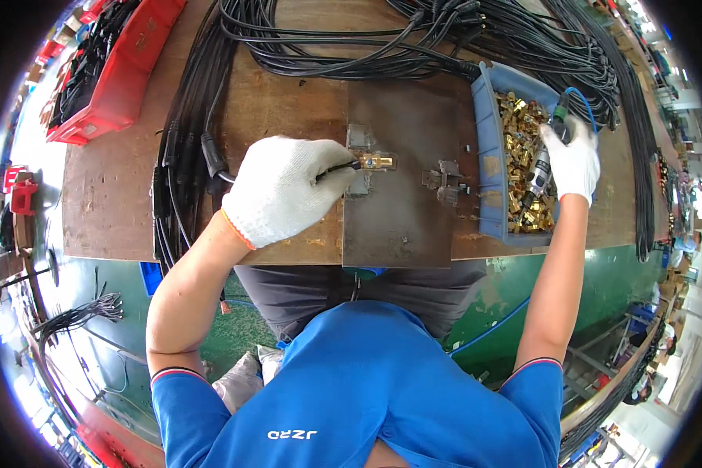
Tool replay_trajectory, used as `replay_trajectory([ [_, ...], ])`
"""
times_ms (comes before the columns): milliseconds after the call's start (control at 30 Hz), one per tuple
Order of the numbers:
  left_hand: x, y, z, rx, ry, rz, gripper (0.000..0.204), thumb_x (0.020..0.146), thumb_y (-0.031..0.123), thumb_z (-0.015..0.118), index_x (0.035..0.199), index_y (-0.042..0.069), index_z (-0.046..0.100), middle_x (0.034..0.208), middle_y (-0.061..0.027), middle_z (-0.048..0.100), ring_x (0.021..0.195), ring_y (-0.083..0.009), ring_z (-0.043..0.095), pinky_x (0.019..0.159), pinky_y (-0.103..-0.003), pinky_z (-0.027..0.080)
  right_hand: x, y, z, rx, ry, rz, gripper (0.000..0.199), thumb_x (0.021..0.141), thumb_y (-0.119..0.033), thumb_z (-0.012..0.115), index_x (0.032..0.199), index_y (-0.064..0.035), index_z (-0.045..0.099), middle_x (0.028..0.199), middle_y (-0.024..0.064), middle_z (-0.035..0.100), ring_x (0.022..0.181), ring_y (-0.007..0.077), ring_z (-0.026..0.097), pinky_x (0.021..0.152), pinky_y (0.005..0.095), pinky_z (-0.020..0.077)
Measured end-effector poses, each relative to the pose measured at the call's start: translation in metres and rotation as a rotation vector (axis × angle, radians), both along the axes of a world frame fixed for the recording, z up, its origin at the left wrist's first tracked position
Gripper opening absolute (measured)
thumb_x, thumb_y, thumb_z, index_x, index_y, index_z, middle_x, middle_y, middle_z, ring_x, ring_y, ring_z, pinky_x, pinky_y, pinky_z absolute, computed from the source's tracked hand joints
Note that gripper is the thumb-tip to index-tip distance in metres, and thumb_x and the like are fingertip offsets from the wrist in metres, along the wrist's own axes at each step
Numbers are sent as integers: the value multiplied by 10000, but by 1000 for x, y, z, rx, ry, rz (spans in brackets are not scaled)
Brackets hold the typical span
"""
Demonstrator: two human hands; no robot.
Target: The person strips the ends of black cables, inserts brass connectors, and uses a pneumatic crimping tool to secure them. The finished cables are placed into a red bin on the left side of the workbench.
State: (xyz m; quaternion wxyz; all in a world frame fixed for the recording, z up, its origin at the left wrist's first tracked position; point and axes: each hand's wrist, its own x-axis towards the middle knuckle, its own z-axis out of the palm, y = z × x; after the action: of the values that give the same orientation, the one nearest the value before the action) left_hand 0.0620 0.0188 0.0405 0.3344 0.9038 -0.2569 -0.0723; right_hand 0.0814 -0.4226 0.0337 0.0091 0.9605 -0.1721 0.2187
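Observation:
My left hand (285,189), in a white knit glove, pinches the end of a black cable (337,167). That end meets a small brass fitting (377,161), which lies in a metal fixture (361,139) on a dark metal plate (402,222). My right hand (576,162), gloved too, is closed around a silver power screwdriver (540,168) with a green end and a blue hose (583,100). Its tip points down over a blue bin (489,165) heaped with brass fittings (522,125). The fingertips of my left hand are partly hidden.
A second metal fixture (444,181) sits right of the brass fitting. Bundled black cables (327,54) run along the back and down the left side of the wooden table (105,207). A red bin (129,74) of black parts stands far left.

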Motion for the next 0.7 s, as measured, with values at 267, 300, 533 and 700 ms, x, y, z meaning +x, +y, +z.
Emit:
replay_trajectory([
  [267, -1, -11, 2, -20, -71, -16, 232, 931, 187, 745, 1112, 51, 797, 921, -197, 761, 850, -384, 759, 740, -413, 600, -50, 187, -4, 1074, 226, 766, 376, 1041, -314, 729, 1292, -37, 689, 1121, 104, 765, 1021, 199, 720, 930, 342, 568],
  [300, -2, -10, 2, -21, -81, -12, 235, 932, 182, 745, 1121, 53, 795, 922, -195, 761, 852, -384, 759, 742, -415, 601, -52, 199, -9, 1432, 419, 714, 323, 1066, -243, 699, 1288, -9, 679, 1130, 92, 759, 1012, 150, 698, 916, 306, 560],
  [533, -5, -3, -16, -39, -210, -90, 208, 949, 177, 729, 1118, 58, 756, 902, -163, 746, 803, -372, 741, 696, -432, 587, -57, 207, -36, 1608, 230, 739, 234, 1063, -96, 676, 1268, 14, 705, 1111, 41, 751, 979, 75, 657, 884, 247, 539],
  [700, -13, -5, -9, 159, -451, -161, 114, 938, 167, 739, 996, 75, 708, 780, -108, 684, 682, -351, 691, 614, -442, 544, -57, 200, -36, 1706, 335, 638, 212, 1048, -95, 698, 1217, 24, 746, 1057, 44, 767, 959, 77, 671, 885, 245, 542],
])
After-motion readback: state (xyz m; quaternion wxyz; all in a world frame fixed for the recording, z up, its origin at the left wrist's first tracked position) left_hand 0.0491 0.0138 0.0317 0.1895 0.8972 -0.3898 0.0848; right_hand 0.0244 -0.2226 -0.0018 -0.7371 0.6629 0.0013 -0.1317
